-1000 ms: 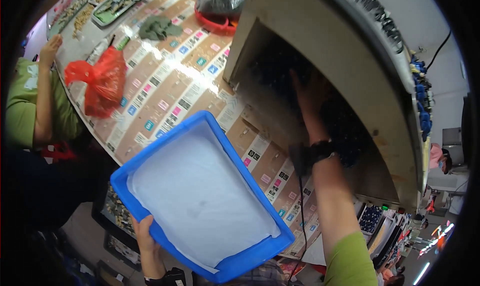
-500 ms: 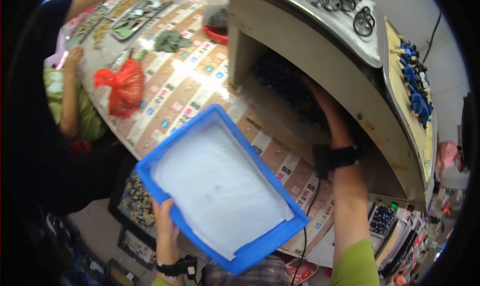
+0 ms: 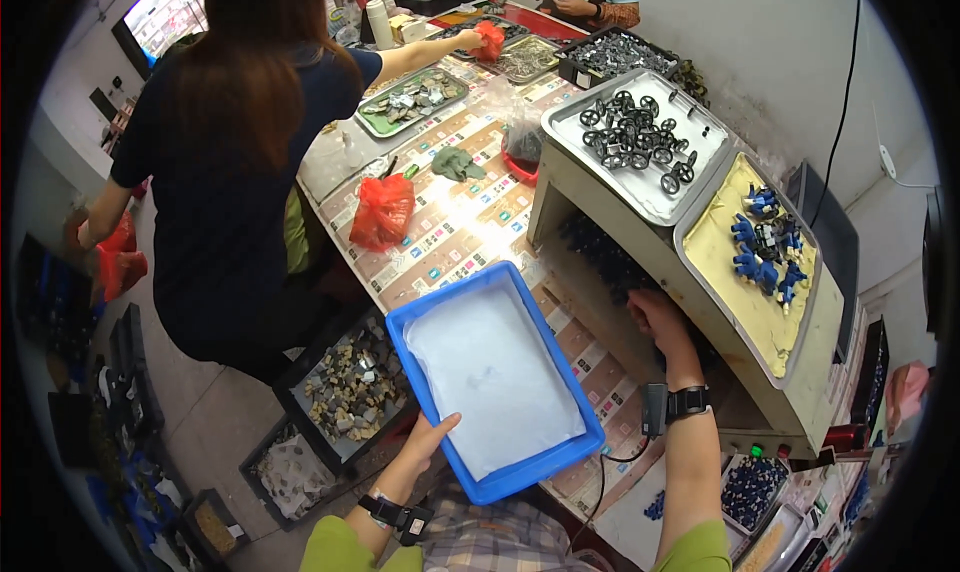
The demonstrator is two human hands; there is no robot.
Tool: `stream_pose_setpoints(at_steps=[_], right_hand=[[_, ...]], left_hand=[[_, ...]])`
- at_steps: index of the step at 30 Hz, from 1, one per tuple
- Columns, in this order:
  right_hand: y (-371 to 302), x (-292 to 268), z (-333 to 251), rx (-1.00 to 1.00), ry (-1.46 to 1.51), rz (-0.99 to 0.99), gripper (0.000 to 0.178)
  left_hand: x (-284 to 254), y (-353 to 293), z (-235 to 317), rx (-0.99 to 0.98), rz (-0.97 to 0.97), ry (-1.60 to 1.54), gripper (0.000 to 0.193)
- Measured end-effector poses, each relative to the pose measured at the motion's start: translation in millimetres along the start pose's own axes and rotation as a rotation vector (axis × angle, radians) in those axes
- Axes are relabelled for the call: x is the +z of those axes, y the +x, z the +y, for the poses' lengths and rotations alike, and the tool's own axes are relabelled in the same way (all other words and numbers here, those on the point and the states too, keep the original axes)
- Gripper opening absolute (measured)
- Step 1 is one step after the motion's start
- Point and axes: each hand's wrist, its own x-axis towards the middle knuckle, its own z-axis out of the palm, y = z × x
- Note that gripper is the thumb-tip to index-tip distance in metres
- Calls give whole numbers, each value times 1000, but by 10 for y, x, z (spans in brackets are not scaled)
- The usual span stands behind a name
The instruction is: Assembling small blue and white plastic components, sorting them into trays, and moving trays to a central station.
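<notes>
My left hand (image 3: 430, 439) grips the left rim of a shallow blue plastic tray (image 3: 540, 474), thumb over the edge. White sheet liner (image 3: 490, 372) covers the tray's bottom, and nothing lies on it. My right hand (image 3: 658, 317) is at the opening of a beige box-like stand (image 3: 640, 234), fingers curled in. What those fingers hold, if anything, I cannot make out. Behind that hand, in the stand's shadowed inside, lies a heap of small dark blue pieces (image 3: 605, 257).
On the stand rest a metal tray of black wheel-shaped parts (image 3: 640, 142) and a yellow-lined tray with blue figures (image 3: 765, 267). A red plastic bag (image 3: 383, 212) lies on the table. At left stands a person (image 3: 240, 172); bins of small pieces (image 3: 350, 387) sit below.
My right hand has come back from deep inside the stand to its opening. My left hand keeps hold of the blue tray. The view has tilted up, and the person at left has an arm stretched out.
</notes>
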Motion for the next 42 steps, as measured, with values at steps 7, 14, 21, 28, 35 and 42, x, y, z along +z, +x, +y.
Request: stream_pose_setpoints(at_steps=[7, 14, 21, 28, 35, 42], right_hand=[[-634, 429, -681, 35, -389, -169, 35], [-1566, 488, -1149, -201, -31, -349, 38], [-3139, 310, -1362, -670, 703, -371, 8], [-4621, 59, -1009, -1174, 1014, -35, 8], [-5747, -569, 47, -877, 741, 954, 17], [-5183, -1279, 2043, -353, 1152, 995, 31]], left_hand=[[-118, 22, -157, -23, 21, -70, 57], [-400, -404, 72, -93, 124, -105, 53], [-1101, -798, -13, 122, 176, 99, 43], [-2106, -1092, -214, 89, 150, 3, 61], [-1655, -1000, -280, 64, -22, 29, 62], [-1186, -824, -265, -6, -147, 20, 57]])
